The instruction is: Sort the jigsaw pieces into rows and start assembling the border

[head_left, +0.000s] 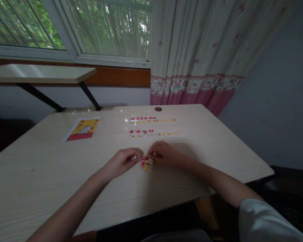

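Note:
Small red puzzle pieces (145, 158) are pinched between my left hand (125, 161) and my right hand (165, 154), just above the table. Both hands have thumb and fingers pressed together, the left from one side and the right from the other. Directly below lies a little pile of yellow, red and white puzzle pieces (145, 165), partly covered by my right hand. Beyond my hands, loose red pieces (142, 131) form a short row, with a row of white and yellow pieces (151, 135) under it.
Farther back are another red row (143, 118) and a yellow row (154, 121) of pieces. A yellow and red picture sheet (84, 129) lies on the table (53, 178) at left. A raised shelf (40, 74) stands at the back left, near a round cable hole (158, 109).

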### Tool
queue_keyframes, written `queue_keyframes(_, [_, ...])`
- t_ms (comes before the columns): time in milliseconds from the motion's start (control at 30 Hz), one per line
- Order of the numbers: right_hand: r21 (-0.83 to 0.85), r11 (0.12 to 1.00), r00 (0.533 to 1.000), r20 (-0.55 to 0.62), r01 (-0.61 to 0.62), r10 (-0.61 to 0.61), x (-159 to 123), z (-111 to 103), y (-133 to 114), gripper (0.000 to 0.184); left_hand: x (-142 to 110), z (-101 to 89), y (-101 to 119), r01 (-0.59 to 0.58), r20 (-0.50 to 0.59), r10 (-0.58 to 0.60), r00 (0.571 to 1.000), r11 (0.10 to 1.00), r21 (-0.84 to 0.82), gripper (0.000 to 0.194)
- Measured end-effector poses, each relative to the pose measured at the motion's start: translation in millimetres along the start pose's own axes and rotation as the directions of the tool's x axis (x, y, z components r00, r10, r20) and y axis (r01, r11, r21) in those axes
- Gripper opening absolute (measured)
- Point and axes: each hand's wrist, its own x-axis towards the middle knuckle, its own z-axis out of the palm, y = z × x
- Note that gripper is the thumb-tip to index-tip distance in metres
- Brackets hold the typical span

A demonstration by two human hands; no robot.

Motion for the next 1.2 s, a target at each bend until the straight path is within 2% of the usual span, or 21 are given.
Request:
queue_keyframes(167, [0.085,0.992,0.996,0.029,-0.091,0.089,2,0,-2,0.009,1,1.3,0,0.012,-0.003,-0.013,1.0,1.0,-0.02,0.015])
queue_keyframes(367, [0.172,0.975,0.989,-0.029,-0.14,0.147,1,-2,-6,0.008,0,2.9,-1,0.052,-0.032,-0.056,0.998,0.992,-0.118,0.016])
queue_keyframes(500, [0.301,0.923,0.971,0.095,-0.238,0.22,-1,-2,-3,0.013,-1,5.1,0,0.084,0.011,-0.084,0.996,0.972,-0.22,0.019])
queue_keyframes(667, [0.393,0.892,0.972,0.158,-0.226,0.176,-1,-2,-2,0.019,0,8.9,2,0.083,-0.001,-0.087,0.996,0.956,-0.282,0.019])
queue_keyframes(800, [0.406,0.878,0.964,0.18,-0.254,0.196,0,-2,-4,0.019,0,8.5,4,-0.008,-0.096,-0.006,0.995,0.988,-0.154,0.016])
queue_keyframes(933, [0.41,0.851,0.945,0.141,-0.328,0.296,2,-2,-1,0.018,-2,5.5,5,-0.131,-0.191,0.145,0.971,0.988,0.082,0.015])
queue_keyframes(1000, [0.398,0.842,0.931,0.128,-0.363,0.341,2,-3,1,0.019,-3,4.8,4,-0.152,-0.233,0.184,0.955,0.977,0.148,0.014])
queue_keyframes(1100, [0.294,0.89,0.938,0.115,-0.347,0.328,1,-3,0,0.017,-2,6.4,1,-0.066,-0.288,0.084,0.954,0.995,0.069,0.014])
queue_keyframes(1200, [0.091,0.976,0.977,0.095,-0.2,0.191,-1,-1,0,0.013,2,10.2,-1,0.07,-0.285,-0.117,0.951,0.983,-0.169,0.017])
